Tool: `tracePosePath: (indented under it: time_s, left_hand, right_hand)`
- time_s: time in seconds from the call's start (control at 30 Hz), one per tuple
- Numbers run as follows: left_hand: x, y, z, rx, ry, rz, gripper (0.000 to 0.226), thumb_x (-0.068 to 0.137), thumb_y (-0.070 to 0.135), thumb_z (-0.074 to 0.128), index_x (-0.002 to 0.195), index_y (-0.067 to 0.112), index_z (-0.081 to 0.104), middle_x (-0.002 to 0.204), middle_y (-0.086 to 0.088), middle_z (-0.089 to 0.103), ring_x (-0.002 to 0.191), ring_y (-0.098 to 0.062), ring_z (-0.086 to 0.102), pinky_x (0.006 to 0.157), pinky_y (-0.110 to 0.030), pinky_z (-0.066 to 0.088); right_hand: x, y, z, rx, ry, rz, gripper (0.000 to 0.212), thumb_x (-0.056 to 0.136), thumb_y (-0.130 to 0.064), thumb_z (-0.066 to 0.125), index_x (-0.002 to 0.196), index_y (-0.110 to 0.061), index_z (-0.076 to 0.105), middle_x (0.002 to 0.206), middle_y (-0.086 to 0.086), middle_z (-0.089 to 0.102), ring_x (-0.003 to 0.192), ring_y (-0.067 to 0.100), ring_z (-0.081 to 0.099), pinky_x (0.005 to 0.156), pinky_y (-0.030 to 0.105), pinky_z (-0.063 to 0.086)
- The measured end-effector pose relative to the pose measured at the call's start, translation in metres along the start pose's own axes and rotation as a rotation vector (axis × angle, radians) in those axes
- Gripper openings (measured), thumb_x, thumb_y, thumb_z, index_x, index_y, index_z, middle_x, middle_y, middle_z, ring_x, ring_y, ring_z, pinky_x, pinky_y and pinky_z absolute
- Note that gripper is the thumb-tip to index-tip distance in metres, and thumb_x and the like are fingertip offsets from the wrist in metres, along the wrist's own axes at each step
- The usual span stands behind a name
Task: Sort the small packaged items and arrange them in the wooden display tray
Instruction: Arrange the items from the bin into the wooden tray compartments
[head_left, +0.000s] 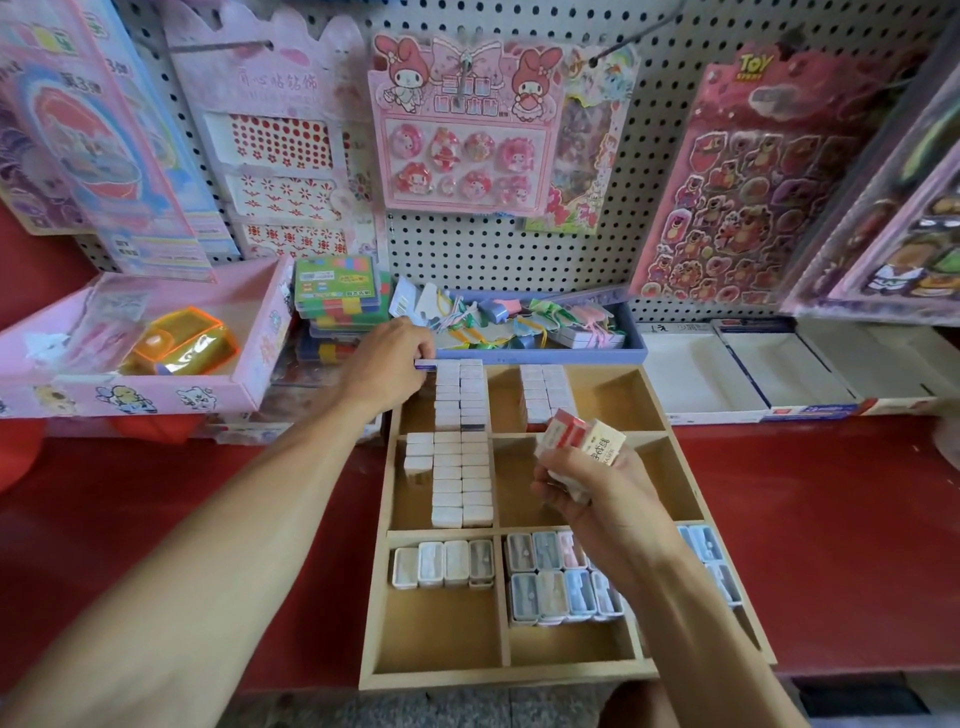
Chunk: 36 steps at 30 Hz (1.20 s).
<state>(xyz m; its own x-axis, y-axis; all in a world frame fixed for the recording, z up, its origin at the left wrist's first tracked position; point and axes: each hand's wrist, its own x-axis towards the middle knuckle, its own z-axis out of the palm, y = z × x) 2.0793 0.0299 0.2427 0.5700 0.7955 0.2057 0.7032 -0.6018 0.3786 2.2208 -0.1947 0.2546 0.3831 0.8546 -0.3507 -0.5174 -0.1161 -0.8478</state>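
Observation:
A wooden display tray (496, 673) with several compartments lies on the red counter. Rows of small white packaged erasers (461, 395) fill its back left compartment, and more white erasers (460, 478) fill the middle left one. My left hand (387, 364) reaches to the back left corner and pinches one small eraser (425, 365) at the head of the rows. My right hand (587, 493) hovers over the middle compartment, gripping a handful of red-and-white and cream packaged erasers (582, 439). Pastel sharpener boxes (558, 577) sit in the front compartments.
A blue box (540, 356) of small items stands behind the tray. A pink box (130, 384) with an orange pouch is at the left, white cardboard trays (753, 374) at the right. Sticker packs hang on the pegboard (665, 130).

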Motion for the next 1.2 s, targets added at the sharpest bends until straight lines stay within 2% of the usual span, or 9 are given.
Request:
tracePosePath:
  time_s: [0.2,0.3,0.4,0.47,0.57,0.7,0.83,0.97,1.2]
  left_hand:
    - [-0.007,0.001,-0.01,0.024,0.028,-0.064,0.022,0.08,0.011,0.076,0.098,0.021,0.068,0.099,0.003,0.063,0.091,-0.016,0.06,0.074,-0.036,0.051]
    - [-0.026,0.027,-0.02,-0.261,0.111,-0.09,0.014,0.084,0.017,0.072,0.097,0.02,0.069,0.088,0.008,0.063,0.079,-0.007,0.059,0.068,-0.025,0.046]
    - [-0.05,0.064,-0.031,-0.667,-0.11,-0.007,0.018,0.086,0.011,0.073,0.101,0.019,0.071,0.089,0.005,0.067,0.067,-0.001,0.061,0.062,-0.012,0.045]
    - [-0.061,0.081,-0.034,-0.758,-0.316,0.078,0.028,0.084,0.007,0.075,0.11,0.017,0.07,0.098,-0.001,0.07,0.069,-0.005,0.061,0.062,-0.013,0.047]
    - [-0.066,0.097,-0.035,-0.729,-0.46,0.182,0.037,0.08,0.002,0.077,0.114,0.014,0.07,0.099,0.008,0.071,0.071,-0.007,0.058,0.067,-0.015,0.048]
    - [-0.069,0.112,-0.039,-0.752,-0.48,0.209,0.023,0.078,-0.005,0.077,0.097,0.005,0.068,0.082,0.011,0.067,0.071,-0.005,0.059,0.066,-0.017,0.049]
    - [-0.06,0.107,-0.043,-0.798,-0.389,0.089,0.019,0.082,-0.002,0.074,0.095,0.007,0.064,0.086,0.0,0.062,0.073,-0.018,0.063,0.064,-0.031,0.058]
    - [-0.041,0.088,-0.031,-0.49,-0.239,0.01,0.023,0.084,0.005,0.073,0.101,0.019,0.069,0.088,0.003,0.057,0.076,-0.018,0.064,0.08,-0.047,0.058]
    - [-0.032,0.096,-0.005,-0.284,-0.27,0.044,0.021,0.085,0.013,0.071,0.089,0.031,0.061,0.091,0.008,0.062,0.082,-0.005,0.057,0.072,-0.029,0.049]
  right_hand:
    - [-0.009,-0.003,0.001,0.016,-0.055,0.008,0.022,0.083,0.013,0.066,0.096,-0.004,0.061,0.085,0.013,0.058,0.079,0.02,0.061,0.066,0.028,0.057]
    - [-0.015,-0.004,0.001,-0.013,-0.085,-0.002,0.022,0.082,0.015,0.067,0.089,-0.005,0.062,0.08,0.012,0.058,0.075,0.02,0.06,0.065,0.027,0.057]
    - [-0.018,-0.005,0.001,-0.023,-0.101,-0.017,0.025,0.064,0.005,0.073,0.085,-0.005,0.063,0.077,0.011,0.06,0.071,0.018,0.061,0.063,0.027,0.056]
    - [-0.02,-0.005,0.001,-0.044,-0.11,-0.024,0.025,0.061,0.001,0.071,0.084,-0.005,0.063,0.076,0.011,0.06,0.068,0.017,0.06,0.062,0.026,0.053]
    - [-0.026,-0.009,0.0,-0.077,-0.146,-0.016,0.023,0.065,0.004,0.073,0.084,-0.008,0.069,0.075,0.009,0.062,0.064,0.016,0.058,0.059,0.024,0.049]
    - [-0.033,-0.015,-0.002,-0.077,-0.132,-0.017,0.022,0.073,0.009,0.074,0.087,-0.007,0.071,0.077,0.011,0.063,0.067,0.017,0.058,0.062,0.026,0.048]
    - [-0.038,-0.02,-0.009,-0.035,0.023,-0.03,0.02,0.087,0.014,0.06,0.101,0.0,0.063,0.072,0.01,0.06,0.063,0.018,0.059,0.06,0.026,0.052]
    - [-0.046,-0.02,-0.023,0.021,0.086,-0.041,0.022,0.091,0.007,0.059,0.111,-0.002,0.058,0.075,0.007,0.071,0.063,0.018,0.07,0.067,0.03,0.056]
    - [-0.049,-0.018,-0.044,0.08,0.093,-0.05,0.02,0.094,0.0,0.058,0.114,-0.001,0.057,0.108,0.019,0.074,0.094,0.03,0.074,0.074,0.03,0.057]
